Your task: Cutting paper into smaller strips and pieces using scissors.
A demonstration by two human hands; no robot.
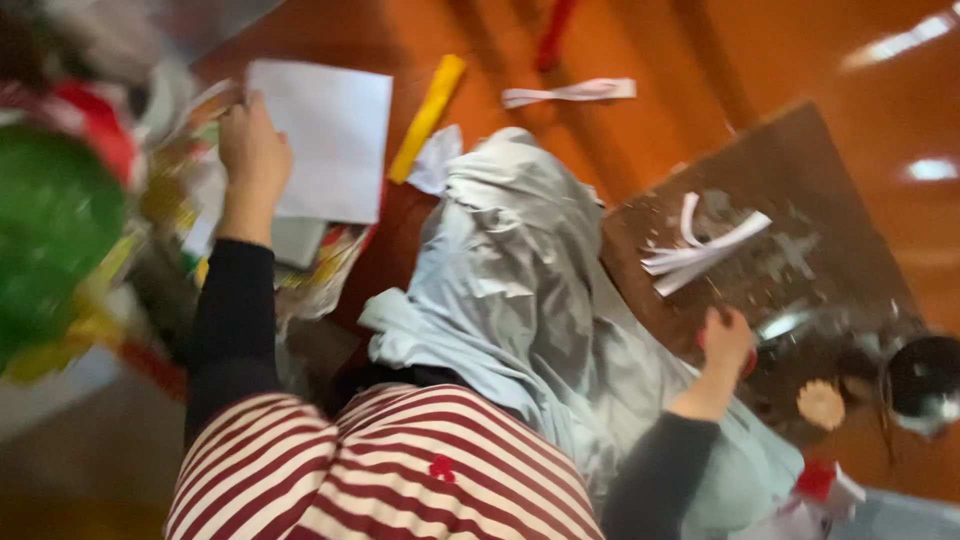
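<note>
While blur softens every edge, left hand point(252, 150) up beyond the crumpled pale grey-blue sheet point(520, 300), fingers resting on the edge of a white rectangular paper sheet point(325, 140); whether gripped or merely touched, cannot tell. Right hand point(726, 340) just right of that crumpled sheet, clenched round something small and red, too blurred to name. Beyond the crumpled sheet, on the glossy orange-brown wooden surface point(700, 60): a flat yellow strip point(428, 115) and a white paper strip point(570, 92). Right of it, a dark brown board point(810, 170) bearing curled white paper offcuts point(705, 250). Left of it, a blurred green round shape point(50, 220).
</note>
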